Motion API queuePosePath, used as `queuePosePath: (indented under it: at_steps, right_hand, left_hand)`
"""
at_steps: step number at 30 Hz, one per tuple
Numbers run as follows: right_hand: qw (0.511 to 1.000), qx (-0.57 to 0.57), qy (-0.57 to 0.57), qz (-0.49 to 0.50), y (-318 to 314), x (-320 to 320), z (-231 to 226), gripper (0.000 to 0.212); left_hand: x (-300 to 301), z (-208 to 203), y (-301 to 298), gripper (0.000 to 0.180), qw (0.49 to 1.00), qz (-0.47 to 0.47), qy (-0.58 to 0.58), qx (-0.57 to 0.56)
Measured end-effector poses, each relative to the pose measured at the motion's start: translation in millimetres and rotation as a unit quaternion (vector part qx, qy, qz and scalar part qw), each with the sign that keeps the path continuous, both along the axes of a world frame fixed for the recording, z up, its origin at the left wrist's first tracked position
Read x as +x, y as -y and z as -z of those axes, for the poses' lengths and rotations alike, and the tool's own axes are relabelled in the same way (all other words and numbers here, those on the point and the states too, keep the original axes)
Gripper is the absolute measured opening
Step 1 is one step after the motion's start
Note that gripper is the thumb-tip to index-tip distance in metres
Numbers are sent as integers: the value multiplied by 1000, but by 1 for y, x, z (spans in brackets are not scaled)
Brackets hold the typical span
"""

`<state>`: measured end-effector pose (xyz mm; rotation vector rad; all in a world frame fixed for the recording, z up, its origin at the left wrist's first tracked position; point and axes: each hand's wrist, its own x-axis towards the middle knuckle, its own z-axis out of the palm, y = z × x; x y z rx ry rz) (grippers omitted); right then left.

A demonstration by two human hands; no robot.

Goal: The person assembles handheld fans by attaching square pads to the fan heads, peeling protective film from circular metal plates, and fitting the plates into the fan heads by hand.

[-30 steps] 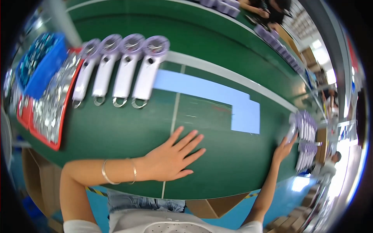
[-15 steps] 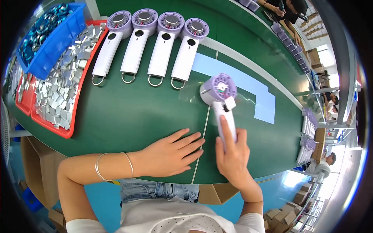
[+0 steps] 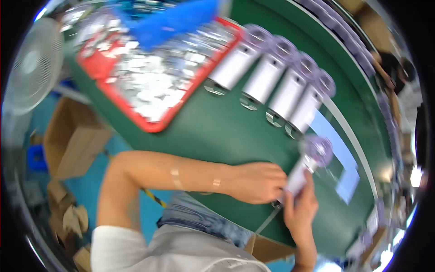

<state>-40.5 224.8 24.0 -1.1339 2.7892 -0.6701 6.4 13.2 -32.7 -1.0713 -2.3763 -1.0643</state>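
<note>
A handheld fan (image 3: 299, 174) with a white handle and a round purple head is tilted over the green table, its head pointing away from me. My right hand (image 3: 302, 206) grips the handle from the right side, thumb and fingers around it. Curled at the lower left end of the same handle, my left hand (image 3: 256, 182) has its fingertips closed on it; motion blur hides the exact contact. A dark and metallic bit, perhaps the fan's loop (image 3: 276, 205), shows below my left fingers.
Several similar handheld fans (image 3: 267, 78) lie in a row farther off. At the left, a red tray (image 3: 158, 126) holds small silvery metal pieces, and a blue bin (image 3: 176, 22) overlaps it. Light blue sheets (image 3: 348, 183) lie at the right. Another person (image 3: 392, 68) is across the table.
My view has swung left, so the tray and fans appear farther right. My left hand, flat on the table before, has come to the fan's handle and curled. My right hand still holds the fan.
</note>
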Motion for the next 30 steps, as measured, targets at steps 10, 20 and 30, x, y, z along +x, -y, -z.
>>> queuePosePath:
  at_steps: [10, 20, 30]
  right_hand:
    - [956, -193, -81, -207, -32, -30, 33, 32]
    - [922, -251, -40, -293, -18, -35, 17, 23]
    - [947, -226, -30, -228, -21, -37, 36, 23]
  left_hand:
    - [15, -56, 123, 23, 895, -348, -276, -26]
    - [119, -33, 418, 35, 593, -801, -29, -80]
    - [79, -15, 440, 21, 537, -810, 103, -213]
